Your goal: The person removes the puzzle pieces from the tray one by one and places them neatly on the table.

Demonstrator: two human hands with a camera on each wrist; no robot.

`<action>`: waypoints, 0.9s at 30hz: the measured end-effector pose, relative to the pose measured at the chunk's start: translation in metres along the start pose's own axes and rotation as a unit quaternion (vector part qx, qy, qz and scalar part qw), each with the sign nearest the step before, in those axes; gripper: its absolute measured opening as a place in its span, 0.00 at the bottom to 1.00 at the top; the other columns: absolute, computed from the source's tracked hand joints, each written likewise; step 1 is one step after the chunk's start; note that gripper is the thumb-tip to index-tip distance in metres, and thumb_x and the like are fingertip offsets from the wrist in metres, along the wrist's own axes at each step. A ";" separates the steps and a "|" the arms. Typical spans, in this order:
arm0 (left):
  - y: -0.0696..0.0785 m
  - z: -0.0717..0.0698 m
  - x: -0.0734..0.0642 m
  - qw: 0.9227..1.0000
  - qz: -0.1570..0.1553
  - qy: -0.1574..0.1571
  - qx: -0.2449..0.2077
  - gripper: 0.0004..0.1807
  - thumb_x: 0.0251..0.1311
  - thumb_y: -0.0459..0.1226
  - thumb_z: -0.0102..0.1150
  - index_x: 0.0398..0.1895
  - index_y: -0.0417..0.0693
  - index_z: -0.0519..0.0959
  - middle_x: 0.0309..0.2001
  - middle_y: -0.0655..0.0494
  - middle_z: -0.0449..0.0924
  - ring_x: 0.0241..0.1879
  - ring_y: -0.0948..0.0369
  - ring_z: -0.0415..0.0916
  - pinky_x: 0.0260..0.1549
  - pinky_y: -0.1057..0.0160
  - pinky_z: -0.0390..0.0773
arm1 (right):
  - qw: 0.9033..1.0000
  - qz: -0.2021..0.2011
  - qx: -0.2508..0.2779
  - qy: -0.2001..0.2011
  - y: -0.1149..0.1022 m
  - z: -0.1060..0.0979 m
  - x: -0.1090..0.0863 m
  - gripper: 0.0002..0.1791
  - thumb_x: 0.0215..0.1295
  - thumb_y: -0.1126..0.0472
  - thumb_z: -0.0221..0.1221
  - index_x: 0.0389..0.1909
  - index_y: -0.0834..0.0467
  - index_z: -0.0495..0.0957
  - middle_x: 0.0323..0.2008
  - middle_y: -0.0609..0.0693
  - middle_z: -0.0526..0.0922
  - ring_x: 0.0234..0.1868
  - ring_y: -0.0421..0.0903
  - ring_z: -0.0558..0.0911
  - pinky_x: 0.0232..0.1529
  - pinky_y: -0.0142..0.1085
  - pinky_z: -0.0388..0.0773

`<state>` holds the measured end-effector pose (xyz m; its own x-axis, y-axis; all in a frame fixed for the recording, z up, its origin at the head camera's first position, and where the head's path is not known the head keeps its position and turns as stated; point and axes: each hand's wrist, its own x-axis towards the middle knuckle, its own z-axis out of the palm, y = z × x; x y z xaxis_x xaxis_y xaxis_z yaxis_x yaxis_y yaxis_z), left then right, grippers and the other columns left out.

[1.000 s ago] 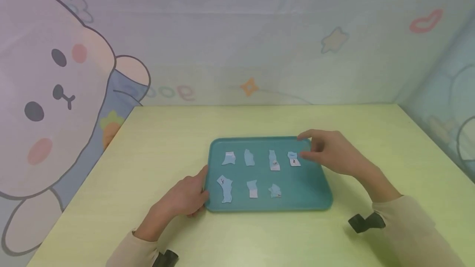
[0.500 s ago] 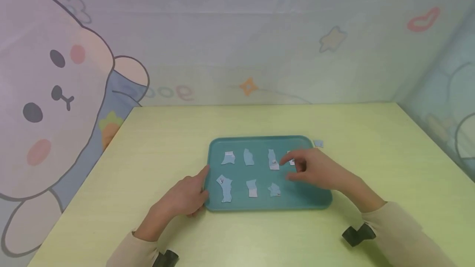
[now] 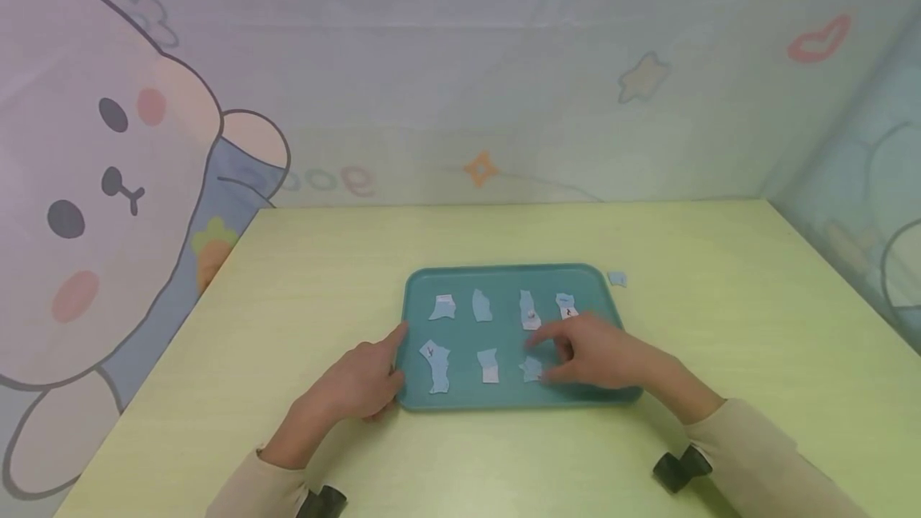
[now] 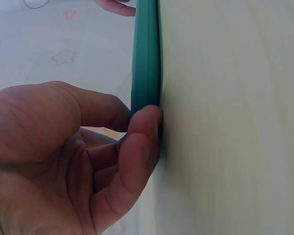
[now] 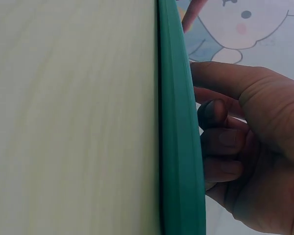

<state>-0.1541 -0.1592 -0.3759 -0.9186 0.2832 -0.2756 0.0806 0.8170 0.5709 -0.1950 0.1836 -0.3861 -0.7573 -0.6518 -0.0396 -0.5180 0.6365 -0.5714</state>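
Observation:
A teal tray (image 3: 590,386) lies on the table with several torn, pale-blue paper scraps in two rows. My left hand (image 3: 360,380) grips its left rim; in the left wrist view the thumb lies on the edge and fingertips curl against the tray's underside. Over the tray's front right part is my right hand (image 3: 600,352), thumb and index finger apart, beside a crumpled blue scrap (image 3: 531,370). Whether it touches that scrap cannot be told. Behind the hand, a scrap with a black mark (image 3: 566,304) is partly covered. The tray's side (image 5: 181,147) hides the scraps in the right wrist view.
Off the tray, a small blue-grey paper piece (image 3: 617,278) rests on the table just beyond the back right corner. The pale yellow table (image 3: 324,254) meets a printed cloth backdrop (image 3: 446,86) at the rear, with more cloth at both sides.
My right hand has moved from the tray's back right corner forward and left to the front row, uncovering the small paper piece on the table. The left hand has stayed at the rim.

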 end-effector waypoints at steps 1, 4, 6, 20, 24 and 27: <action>0.000 0.000 0.000 1.000 0.001 0.000 0.000 0.40 0.70 0.28 0.46 0.85 0.36 0.51 0.14 0.55 0.75 0.12 0.62 0.68 0.20 0.64 0.69 | 1.000 0.001 0.001 -0.003 0.000 0.001 0.000 0.18 0.63 0.55 0.73 0.54 0.51 0.87 0.17 0.36 0.67 0.21 0.33 0.66 0.28 0.29 0.66; 0.000 0.000 0.000 1.000 0.002 0.001 0.002 0.39 0.70 0.28 0.46 0.84 0.35 0.51 0.14 0.55 0.75 0.12 0.62 0.69 0.19 0.64 0.68 | 1.000 0.003 0.004 -0.009 0.000 0.001 0.000 0.17 0.63 0.56 0.73 0.53 0.50 0.87 0.16 0.36 0.66 0.20 0.33 0.66 0.28 0.29 0.65; 0.000 0.000 0.000 1.000 0.002 0.001 0.004 0.39 0.70 0.28 0.46 0.84 0.35 0.51 0.14 0.55 0.75 0.12 0.62 0.69 0.19 0.64 0.68 | 1.000 0.001 0.005 -0.012 0.000 0.001 0.000 0.17 0.63 0.56 0.73 0.53 0.50 0.87 0.16 0.36 0.65 0.20 0.33 0.65 0.28 0.29 0.65; 0.002 -0.001 -0.001 1.000 0.000 0.000 0.013 0.39 0.70 0.28 0.47 0.84 0.35 0.51 0.14 0.55 0.75 0.12 0.63 0.68 0.20 0.64 0.67 | 1.000 0.001 0.009 -0.020 0.003 0.002 0.001 0.16 0.64 0.56 0.72 0.53 0.51 0.87 0.16 0.37 0.64 0.20 0.33 0.65 0.28 0.29 0.64; 0.003 -0.001 0.000 1.000 -0.001 0.000 0.015 0.39 0.70 0.29 0.47 0.84 0.35 0.51 0.14 0.55 0.75 0.12 0.63 0.68 0.20 0.64 0.67 | 1.000 -0.001 0.010 -0.019 0.003 0.002 0.001 0.16 0.64 0.56 0.72 0.52 0.51 0.87 0.16 0.36 0.65 0.20 0.33 0.65 0.28 0.29 0.65; 0.003 -0.001 0.000 1.000 -0.005 -0.001 0.015 0.39 0.70 0.29 0.47 0.84 0.36 0.51 0.14 0.55 0.75 0.12 0.63 0.68 0.21 0.64 0.67 | 1.000 -0.003 0.011 -0.019 0.003 0.002 0.001 0.15 0.64 0.56 0.72 0.52 0.51 0.88 0.16 0.36 0.64 0.20 0.33 0.64 0.28 0.29 0.64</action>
<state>-0.1540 -0.1576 -0.3736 -0.9187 0.2765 -0.2822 0.0841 0.8347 0.5442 -0.1969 0.1838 -0.3892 -0.7385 -0.6709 -0.0667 -0.5135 0.6238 -0.5892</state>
